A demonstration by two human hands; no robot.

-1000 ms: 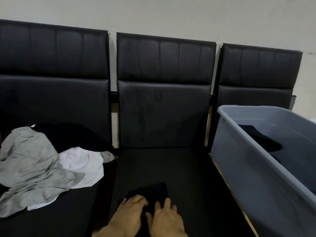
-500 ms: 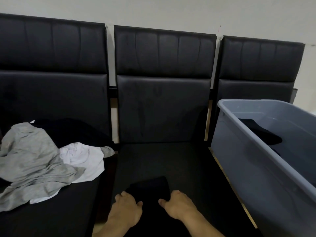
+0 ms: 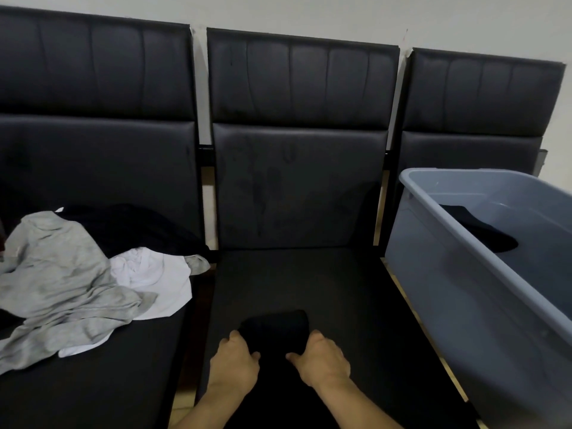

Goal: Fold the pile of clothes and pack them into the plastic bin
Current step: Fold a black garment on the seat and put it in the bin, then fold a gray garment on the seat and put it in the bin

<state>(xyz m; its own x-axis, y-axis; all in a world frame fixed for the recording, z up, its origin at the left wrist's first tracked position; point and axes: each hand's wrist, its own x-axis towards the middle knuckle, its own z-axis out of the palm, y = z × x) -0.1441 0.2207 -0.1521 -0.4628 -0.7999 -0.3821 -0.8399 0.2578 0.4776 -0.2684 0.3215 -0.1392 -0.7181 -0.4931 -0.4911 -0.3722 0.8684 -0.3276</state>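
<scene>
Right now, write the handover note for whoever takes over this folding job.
Left hand and right hand: each grips a side of the folded black garment on the middle seat.
Plastic bin: on the right seat, one dark item already inside.
Pile on the left seat: grey garment, white garment, black clothing, all unfolded.
Left to do: put the black garment in the bin, then fold and pack the pile.

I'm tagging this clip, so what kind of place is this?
Probably a waiting area or lobby: linked black padded seats stand in a row against a bare wall, here holding a grey plastic bin.
</scene>
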